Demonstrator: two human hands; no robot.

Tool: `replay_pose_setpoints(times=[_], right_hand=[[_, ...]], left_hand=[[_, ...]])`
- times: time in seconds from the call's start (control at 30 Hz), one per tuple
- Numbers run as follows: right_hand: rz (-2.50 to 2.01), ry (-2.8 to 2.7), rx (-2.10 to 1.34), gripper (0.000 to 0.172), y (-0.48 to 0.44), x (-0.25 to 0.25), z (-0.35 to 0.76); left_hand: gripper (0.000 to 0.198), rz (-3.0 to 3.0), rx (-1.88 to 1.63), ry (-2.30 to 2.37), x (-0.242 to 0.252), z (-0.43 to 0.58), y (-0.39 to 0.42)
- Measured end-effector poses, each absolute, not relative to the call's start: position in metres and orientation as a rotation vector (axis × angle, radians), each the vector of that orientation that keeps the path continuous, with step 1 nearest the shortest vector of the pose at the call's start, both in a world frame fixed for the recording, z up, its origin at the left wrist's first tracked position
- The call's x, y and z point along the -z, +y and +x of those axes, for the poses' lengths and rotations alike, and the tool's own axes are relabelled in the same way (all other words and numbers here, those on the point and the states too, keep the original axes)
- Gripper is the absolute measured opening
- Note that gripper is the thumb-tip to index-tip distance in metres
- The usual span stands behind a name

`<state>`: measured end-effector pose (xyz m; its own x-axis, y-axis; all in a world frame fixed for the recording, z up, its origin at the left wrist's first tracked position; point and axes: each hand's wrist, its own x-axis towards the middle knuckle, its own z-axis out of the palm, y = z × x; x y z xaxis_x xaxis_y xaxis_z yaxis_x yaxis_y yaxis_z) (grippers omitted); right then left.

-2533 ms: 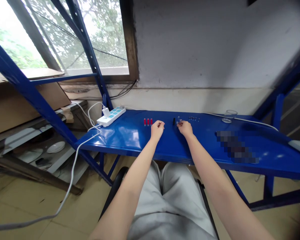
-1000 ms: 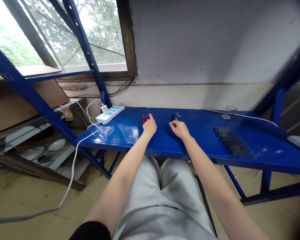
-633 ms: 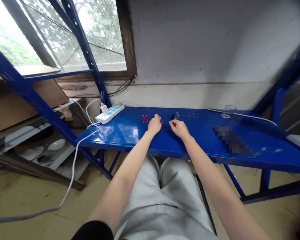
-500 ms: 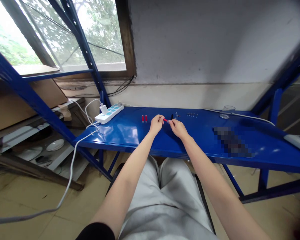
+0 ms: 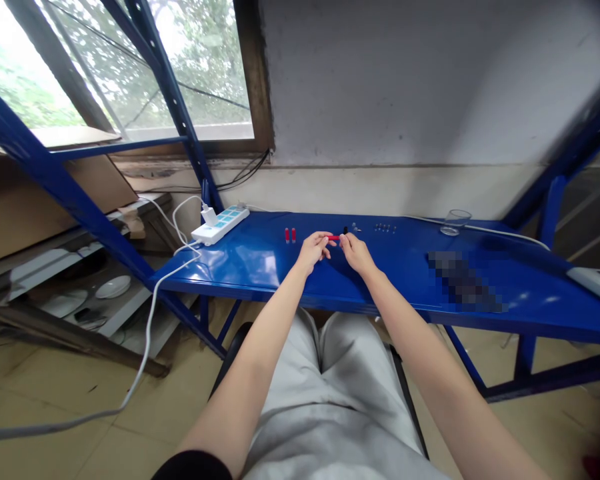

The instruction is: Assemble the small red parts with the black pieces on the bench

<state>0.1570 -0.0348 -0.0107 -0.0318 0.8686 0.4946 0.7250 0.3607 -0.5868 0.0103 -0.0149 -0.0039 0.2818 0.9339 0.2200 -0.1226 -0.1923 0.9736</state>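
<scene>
I have a red piece point(image 5: 333, 237) stretched nearly level between the fingers of my left hand point(image 5: 313, 252) and those of my right hand point(image 5: 357, 253), in front of me above the surface point(image 5: 253, 257). The left fingers pinch its left end between thumb and forefinger, the others loosely curled and spread below, probably because so slim a thing gives room for only two. The right fingers are drawn narrow at its other end; they hide that tip, so I cannot tell whether they cover some smaller part as well. Gripping near both ends, I judge, steadies the piece and leaves its middle in plain sight. A black piece point(image 5: 345, 230) sits just beyond my right fingers, partly covered by them. To the left, two more red pieces point(image 5: 293, 234) stand side by side, apart from each other, a spacing that would let me take one without knocking its neighbour. Right of the black piece lie small clear bits point(image 5: 355, 227), and past them a row of tiny parts point(image 5: 385, 228), too small to make out; lined up like that, they seem sorted by kind and easy to count. The glass point(image 5: 455, 223) stands well apart at the back, and the power strip point(image 5: 221, 227) lies far left, both clear of my elbows.
</scene>
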Motion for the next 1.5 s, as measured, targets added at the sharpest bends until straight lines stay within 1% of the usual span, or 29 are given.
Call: replay_pose_setpoints(times=[0.23, 0.37, 0.47, 0.77, 1.13, 1.33, 1.5], right_hand=[[-1.394, -1.783, -0.197, 0.036, -0.035, 0.008, 0.157], [-1.359, -1.767, -0.295, 0.033, -0.033, 0.01, 0.156], [-1.323, -1.755, -0.352, 0.035, -0.032, 0.012, 0.156], [-1.288, -1.833, -0.227, 0.027, -0.029, 0.013, 0.159], [-1.184, -1.837, -0.179, 0.026, -0.024, 0.019, 0.161], [-1.29, -1.839, -0.191, 0.022, -0.024, 0.019, 0.161], [-1.359, -1.856, -0.185, 0.02, -0.026, 0.018, 0.161]], left_hand=[[0.021, 1.385, -1.192, 0.815, 0.003, 0.01, -0.015], [0.019, 1.33, -1.264, 0.796, 0.005, 0.009, -0.012], [0.019, 1.331, -1.27, 0.802, 0.006, 0.009, -0.011], [0.024, 1.392, -1.213, 0.793, 0.004, 0.008, -0.015], [0.024, 1.445, -1.24, 0.811, 0.008, 0.009, -0.012], [0.021, 1.441, -1.249, 0.848, 0.006, 0.009, -0.014], [0.017, 1.403, -1.328, 0.906, 0.004, 0.011, -0.014]])
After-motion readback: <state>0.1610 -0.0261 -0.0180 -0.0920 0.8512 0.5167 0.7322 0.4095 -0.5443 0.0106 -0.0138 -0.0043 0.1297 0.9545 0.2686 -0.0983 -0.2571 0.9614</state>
